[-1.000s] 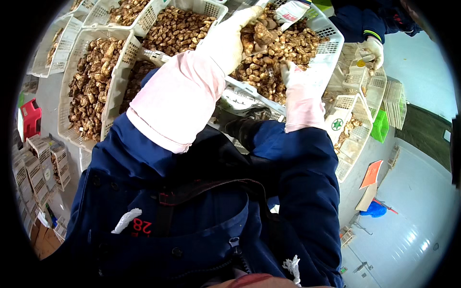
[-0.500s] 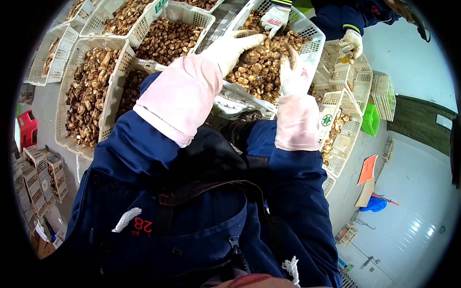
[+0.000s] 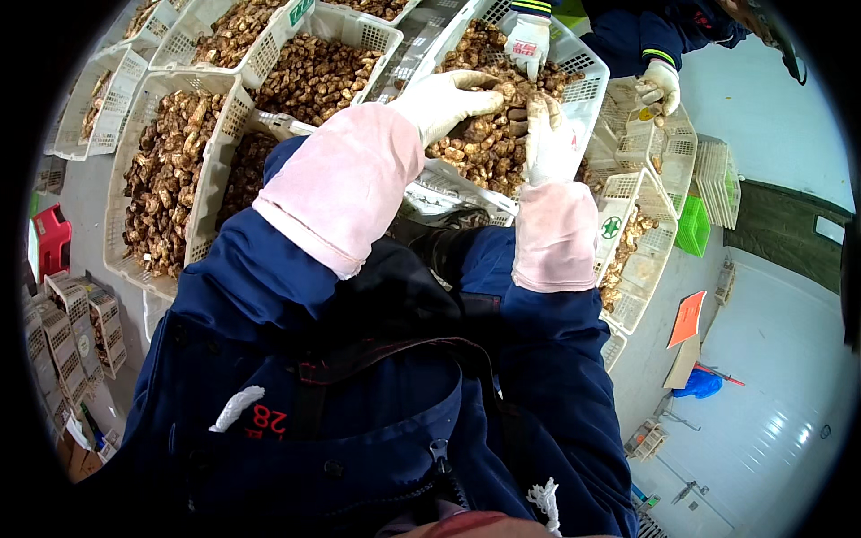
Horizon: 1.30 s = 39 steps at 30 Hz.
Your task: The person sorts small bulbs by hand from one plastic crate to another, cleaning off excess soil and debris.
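Brown, knobbly pieces [image 3: 475,148], like small mushrooms or tubers, fill a white perforated crate [image 3: 585,94] before me. Both my hands wear whitish gloves with pink cuffs. Over the crate's left part, my left hand [image 3: 444,103] curves with thumb and fingers apart above the pile. My right hand [image 3: 549,148] is at the right side of the pile, its stained fingers bent inward beside dark pieces; what they grip, if anything, is hidden. A co-worker's gloved hand [image 3: 527,40] reaches into the same crate from the far side.
More crates of brown pieces stand left, including a tall one [image 3: 112,211] and another behind [image 3: 381,40]. To the right are partly filled crates [image 3: 641,278] and a green basket [image 3: 691,224]. The co-worker's other gloved hand [image 3: 659,85] holds a small piece there.
My left hand has shifted slightly right and down over the pile. My right hand's fingers have bent inward. The co-worker's hand in the crate has moved a little right, its fingers pointing down.
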{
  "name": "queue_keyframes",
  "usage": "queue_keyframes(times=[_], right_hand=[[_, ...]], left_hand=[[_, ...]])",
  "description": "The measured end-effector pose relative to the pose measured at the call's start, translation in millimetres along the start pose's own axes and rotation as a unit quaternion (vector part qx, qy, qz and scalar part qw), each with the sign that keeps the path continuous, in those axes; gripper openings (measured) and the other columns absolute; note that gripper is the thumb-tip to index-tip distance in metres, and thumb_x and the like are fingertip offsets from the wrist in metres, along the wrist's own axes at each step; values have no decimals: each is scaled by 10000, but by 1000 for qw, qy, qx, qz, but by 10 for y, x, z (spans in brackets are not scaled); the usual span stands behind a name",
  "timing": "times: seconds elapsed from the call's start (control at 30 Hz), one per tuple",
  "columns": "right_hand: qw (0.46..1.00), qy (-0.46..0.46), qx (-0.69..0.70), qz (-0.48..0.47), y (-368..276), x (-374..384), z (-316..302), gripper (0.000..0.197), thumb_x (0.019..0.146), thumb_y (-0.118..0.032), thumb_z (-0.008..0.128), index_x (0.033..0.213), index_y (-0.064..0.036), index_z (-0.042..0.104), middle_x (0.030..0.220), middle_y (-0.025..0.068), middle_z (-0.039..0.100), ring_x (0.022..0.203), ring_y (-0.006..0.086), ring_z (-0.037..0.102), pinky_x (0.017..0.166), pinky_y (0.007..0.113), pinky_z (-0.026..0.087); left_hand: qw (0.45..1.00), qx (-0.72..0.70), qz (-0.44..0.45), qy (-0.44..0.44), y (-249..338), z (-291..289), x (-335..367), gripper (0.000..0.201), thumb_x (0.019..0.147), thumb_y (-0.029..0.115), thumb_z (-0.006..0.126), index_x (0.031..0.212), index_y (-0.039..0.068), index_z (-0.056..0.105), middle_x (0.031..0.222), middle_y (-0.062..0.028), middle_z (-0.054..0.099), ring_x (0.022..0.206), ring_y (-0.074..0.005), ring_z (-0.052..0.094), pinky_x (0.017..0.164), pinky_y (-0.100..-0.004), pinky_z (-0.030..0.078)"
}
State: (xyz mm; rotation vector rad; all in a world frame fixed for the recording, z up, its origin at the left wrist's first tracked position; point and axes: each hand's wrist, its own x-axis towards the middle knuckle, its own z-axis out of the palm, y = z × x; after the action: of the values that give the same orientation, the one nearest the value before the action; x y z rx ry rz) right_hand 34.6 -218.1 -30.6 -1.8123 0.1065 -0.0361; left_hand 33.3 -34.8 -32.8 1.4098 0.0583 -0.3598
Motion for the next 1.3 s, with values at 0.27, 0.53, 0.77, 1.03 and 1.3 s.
queue_keyframes(times=[0.27, 0.53, 0.77, 1.03, 1.3], right_hand=[[994, -86, 62, -40, 43, 12, -8, 318, 898, -19, 621, 1206, 4, 546, 1021, 75, 642, 913, 107, 594, 818, 224, 491], [999, -24, 3, 40, -286, 144, -218, 442, 913, -197, 668, 1285, -3, 529, 1131, 112, 648, 864, 137, 627, 775, 228, 516], [758, -169, -608, 166, 914, 477, -467, 639, 900, -502, 529, 1342, -40, 515, 1315, 196, 556, 1206, 318, 539, 1033, 390, 410], [667, -349, -609, 251, 1502, 643, -296, 717, 853, -574, 544, 1387, -98, 485, 1397, 158, 499, 1302, 321, 463, 1079, 377, 363], [781, -201, -591, -23, 869, 953, 57, 634, 874, -294, 639, 1437, -136, 396, 1465, 119, 416, 1326, 262, 429, 1116, 343, 339]], left_hand=[[975, -210, -18, -68, 86, 17, -34, 471, 851, 117, 709, 1284, 22, 552, 1150, -74, 647, 1060, -125, 592, 920, -235, 470], [975, -212, 60, 14, 156, -75, -103, 405, 844, 99, 732, 1218, 28, 594, 1037, -15, 654, 881, -79, 623, 749, -195, 528], [953, -294, 57, 49, 246, -55, -137, 422, 846, 101, 728, 1233, 15, 584, 1091, -58, 664, 982, -107, 632, 871, -209, 497], [964, -245, 67, 73, 332, -99, -185, 442, 873, 171, 709, 1263, 21, 565, 1108, -63, 658, 1009, -102, 619, 876, -210, 488], [935, -314, 121, 116, 352, -112, -151, 392, 855, 115, 723, 1206, -1, 595, 1046, -64, 666, 951, -103, 630, 853, -208, 502]])
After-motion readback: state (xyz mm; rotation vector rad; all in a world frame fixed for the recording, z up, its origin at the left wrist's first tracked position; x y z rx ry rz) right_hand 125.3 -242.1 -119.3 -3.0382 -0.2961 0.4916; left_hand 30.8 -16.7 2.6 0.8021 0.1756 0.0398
